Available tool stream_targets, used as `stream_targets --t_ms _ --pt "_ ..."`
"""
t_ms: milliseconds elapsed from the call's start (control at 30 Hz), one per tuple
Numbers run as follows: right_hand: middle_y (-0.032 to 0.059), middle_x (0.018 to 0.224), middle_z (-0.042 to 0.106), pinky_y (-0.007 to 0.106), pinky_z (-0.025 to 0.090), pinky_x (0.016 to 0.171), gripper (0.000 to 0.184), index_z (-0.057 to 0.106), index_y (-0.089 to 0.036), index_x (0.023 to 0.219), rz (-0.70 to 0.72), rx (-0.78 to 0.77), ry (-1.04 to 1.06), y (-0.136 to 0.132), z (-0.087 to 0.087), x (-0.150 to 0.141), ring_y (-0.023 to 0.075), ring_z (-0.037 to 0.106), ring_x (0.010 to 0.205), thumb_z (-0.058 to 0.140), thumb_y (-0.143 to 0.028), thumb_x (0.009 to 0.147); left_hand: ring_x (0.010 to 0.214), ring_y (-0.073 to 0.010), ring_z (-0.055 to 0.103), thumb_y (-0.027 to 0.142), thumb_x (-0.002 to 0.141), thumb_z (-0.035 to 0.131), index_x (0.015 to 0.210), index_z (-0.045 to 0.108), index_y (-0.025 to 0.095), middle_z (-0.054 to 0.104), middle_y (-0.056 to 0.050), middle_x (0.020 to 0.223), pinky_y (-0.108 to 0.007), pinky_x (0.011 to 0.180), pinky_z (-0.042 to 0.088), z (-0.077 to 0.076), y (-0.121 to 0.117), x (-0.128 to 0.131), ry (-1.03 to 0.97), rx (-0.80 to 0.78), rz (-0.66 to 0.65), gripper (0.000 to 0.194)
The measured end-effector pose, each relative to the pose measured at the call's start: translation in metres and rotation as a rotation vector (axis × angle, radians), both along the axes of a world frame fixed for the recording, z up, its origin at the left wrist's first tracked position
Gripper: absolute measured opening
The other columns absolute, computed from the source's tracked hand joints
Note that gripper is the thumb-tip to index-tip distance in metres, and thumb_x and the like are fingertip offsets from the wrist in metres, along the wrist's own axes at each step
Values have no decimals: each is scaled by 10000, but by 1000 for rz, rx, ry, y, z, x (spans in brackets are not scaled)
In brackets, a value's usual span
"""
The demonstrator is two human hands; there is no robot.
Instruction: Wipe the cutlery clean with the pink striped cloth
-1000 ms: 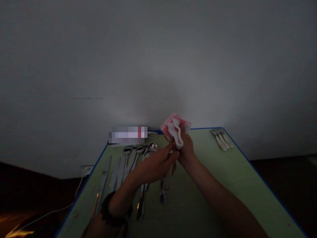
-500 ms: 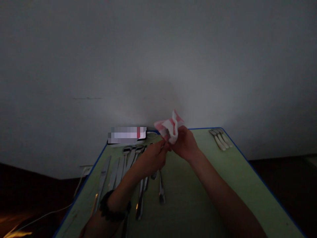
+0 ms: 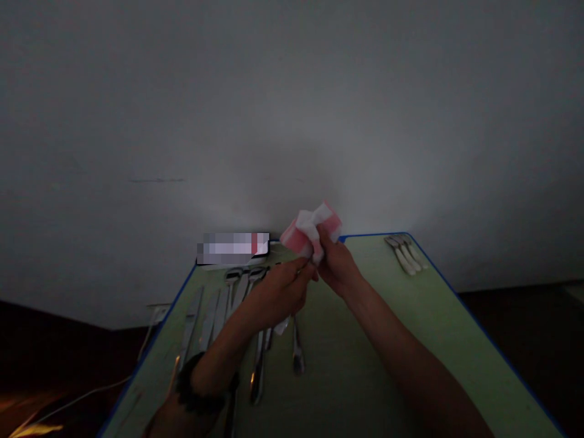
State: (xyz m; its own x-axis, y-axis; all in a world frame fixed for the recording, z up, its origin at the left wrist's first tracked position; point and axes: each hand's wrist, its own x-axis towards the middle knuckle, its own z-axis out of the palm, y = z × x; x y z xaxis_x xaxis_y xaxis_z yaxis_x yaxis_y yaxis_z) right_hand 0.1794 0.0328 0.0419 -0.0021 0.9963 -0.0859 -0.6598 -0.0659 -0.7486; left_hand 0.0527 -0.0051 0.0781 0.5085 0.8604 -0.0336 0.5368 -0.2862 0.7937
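My right hand (image 3: 338,261) is closed around a crumpled pink-and-white cloth (image 3: 309,230), with the thumb pressed on it. The fingers of my left hand (image 3: 285,286) are pinched just below the cloth and meet my right fingertips. A shiny metal end (image 3: 281,327) shows under my left palm. It looks like part of a piece of cutlery in that hand, but its kind is hidden by the fingers and cloth. Beneath my left forearm lie several knives (image 3: 190,322) and spoons (image 3: 233,275), partly covered. Another metal utensil (image 3: 297,356) lies to the right of them.
Several forks (image 3: 404,254) lie side by side at the far right of the pale green table (image 3: 438,340), which has a blue edge. A phone-like device (image 3: 235,248) with a blurred screen leans at the back left. Behind stands a grey wall (image 3: 292,121); a white cable (image 3: 86,398) hangs at left.
The cloth has been turned and spread, showing more pink around my right thumb. Both hands stay close together in nearly the same place. The metal end under my left palm looks brighter.
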Motion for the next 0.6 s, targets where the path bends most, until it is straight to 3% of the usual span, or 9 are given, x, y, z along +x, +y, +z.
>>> stream_targets --t_ms 200,333,433,600 --pt "32 733 658 223 469 573 283 620 -121 814 -72 -58 58 3 0 1 111 581 633 674 -365 680 463 -104 492 394 898 291 850 547 166 500 37 513 -208 460 354 -7 0 -3 47 -16 -78 347" --pt "19 768 661 227 476 652 179 621 -130 785 -108 -21 80 4 4 4 103 589 682 681 -224 645 538 -120 512 354 904 279 849 554 164 544 4 599 -235 521 367 -12 3 -4 109 108 -102 339" --pt "-6 707 641 217 464 615 160 619 -135 754 -131 -11 86 2 8 4 89 565 628 679 -172 610 595 -127 516 322 899 296 833 550 162 562 -10 660 -244 553 363 -15 5 -5 120 194 -85 307" --pt "-34 636 599 206 422 538 180 606 -145 728 -151 9 68 -1 11 1 74 521 556 696 -197 582 548 -117 497 332 909 273 830 548 164 535 10 608 -239 531 354 -15 7 -6 103 173 -101 332"
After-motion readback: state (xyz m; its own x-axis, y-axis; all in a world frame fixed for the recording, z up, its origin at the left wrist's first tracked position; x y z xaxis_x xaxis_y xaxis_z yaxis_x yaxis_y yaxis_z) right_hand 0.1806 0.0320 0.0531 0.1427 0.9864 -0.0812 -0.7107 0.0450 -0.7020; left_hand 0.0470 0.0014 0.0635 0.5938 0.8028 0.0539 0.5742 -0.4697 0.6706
